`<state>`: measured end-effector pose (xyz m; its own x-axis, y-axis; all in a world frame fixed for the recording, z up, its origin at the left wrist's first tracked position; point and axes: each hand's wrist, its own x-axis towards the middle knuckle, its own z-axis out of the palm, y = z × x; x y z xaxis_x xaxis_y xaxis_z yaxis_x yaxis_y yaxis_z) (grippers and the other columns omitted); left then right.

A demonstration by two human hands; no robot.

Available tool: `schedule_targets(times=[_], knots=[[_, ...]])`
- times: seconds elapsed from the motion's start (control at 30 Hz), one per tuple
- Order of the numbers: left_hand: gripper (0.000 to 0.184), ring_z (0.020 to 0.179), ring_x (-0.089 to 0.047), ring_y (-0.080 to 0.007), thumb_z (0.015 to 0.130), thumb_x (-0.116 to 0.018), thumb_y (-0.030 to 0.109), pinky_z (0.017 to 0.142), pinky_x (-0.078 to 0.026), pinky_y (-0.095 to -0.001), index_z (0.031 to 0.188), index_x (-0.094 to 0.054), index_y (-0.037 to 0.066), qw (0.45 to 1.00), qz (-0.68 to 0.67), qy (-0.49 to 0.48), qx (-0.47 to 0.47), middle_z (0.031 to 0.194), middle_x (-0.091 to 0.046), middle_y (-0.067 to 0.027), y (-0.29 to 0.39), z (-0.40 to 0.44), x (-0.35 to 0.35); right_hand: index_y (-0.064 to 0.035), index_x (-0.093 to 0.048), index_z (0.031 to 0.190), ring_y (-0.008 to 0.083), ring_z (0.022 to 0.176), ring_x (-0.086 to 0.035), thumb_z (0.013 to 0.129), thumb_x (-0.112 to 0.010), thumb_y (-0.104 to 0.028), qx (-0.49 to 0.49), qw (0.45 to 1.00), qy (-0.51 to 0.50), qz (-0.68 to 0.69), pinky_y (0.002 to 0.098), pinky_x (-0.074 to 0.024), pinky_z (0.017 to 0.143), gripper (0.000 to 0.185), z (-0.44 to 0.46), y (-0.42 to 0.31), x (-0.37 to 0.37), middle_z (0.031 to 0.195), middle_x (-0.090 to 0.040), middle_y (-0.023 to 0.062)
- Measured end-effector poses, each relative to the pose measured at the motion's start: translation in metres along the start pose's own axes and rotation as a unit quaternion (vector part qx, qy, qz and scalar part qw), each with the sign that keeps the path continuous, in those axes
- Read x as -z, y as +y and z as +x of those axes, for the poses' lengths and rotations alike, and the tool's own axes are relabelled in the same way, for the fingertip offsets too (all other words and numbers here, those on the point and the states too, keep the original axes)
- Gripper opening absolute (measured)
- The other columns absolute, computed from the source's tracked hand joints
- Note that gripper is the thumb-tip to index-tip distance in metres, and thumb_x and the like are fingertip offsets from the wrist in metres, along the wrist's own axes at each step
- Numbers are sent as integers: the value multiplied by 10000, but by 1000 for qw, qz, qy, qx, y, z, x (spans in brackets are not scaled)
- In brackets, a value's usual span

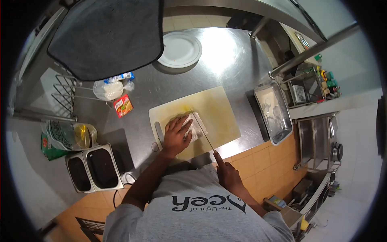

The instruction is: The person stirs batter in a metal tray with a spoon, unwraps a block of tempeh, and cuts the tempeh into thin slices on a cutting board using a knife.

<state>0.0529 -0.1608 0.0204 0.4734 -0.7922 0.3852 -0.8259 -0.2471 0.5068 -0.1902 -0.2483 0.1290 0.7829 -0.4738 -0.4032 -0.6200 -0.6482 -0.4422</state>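
tabletop (242, 84): pale rectangular block (198, 129) under spread left grip (177, 134), knife (218, 157) in clenched right grip (229, 176)

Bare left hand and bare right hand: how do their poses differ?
The left hand lies spread, back up, on the pale rectangular block; the right hand grips the long, narrow-bladed knife by its handle. The left hand is over the off-white rectangular cutting board; the right hand is past its near edge. Both are bare.
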Motion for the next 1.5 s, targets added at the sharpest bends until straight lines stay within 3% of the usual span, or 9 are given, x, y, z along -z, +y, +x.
schedule_targets(times=[0.33,0.73,0.87,1.17,1.5], knots=[[451,1282,-491,-308,853,-650,227,1071,-361,-445,1295,-651,133,1000,1,-3,2,1441,-525,-62,-1,-1,-1,-254,-207,1575,459,713,-641,972,-514,-142,8,1000,-1,18,570,-516,667,687,12,0,-1,804,-625,259],[438,1289,-493,-314,857,-646,229,1072,-367,-447,1287,-661,148,1000,6,8,12,1440,-532,-52,-1,-2,-4,-251,-235,1563,478,786,-642,946,-553,-146,28,998,13,50,561,-522,709,701,12,0,8,873,-631,273],[437,1296,-491,-313,852,-648,225,1067,-371,-448,1282,-665,149,1000,-2,10,13,1442,-532,-46,1,-2,-2,-239,-251,1559,476,772,-634,950,-552,-142,46,997,38,46,564,-517,698,687,9,-2,5,871,-612,263],[429,1372,-421,-283,883,-602,211,1149,-258,-544,1299,-641,112,996,73,-13,51,1466,-507,-49,22,1,4,-229,-256,1564,475,678,-617,970,-538,-150,32,999,31,29,572,-499,631,663,15,-4,1,768,-604,257],[434,1348,-459,-286,854,-618,190,1128,-308,-522,1281,-653,118,997,60,30,29,1444,-534,-54,12,-5,-7,-197,-288,1555,451,625,-619,970,-531,-105,64,995,68,43,548,-493,576,641,19,19,-28,724,-601,258]])
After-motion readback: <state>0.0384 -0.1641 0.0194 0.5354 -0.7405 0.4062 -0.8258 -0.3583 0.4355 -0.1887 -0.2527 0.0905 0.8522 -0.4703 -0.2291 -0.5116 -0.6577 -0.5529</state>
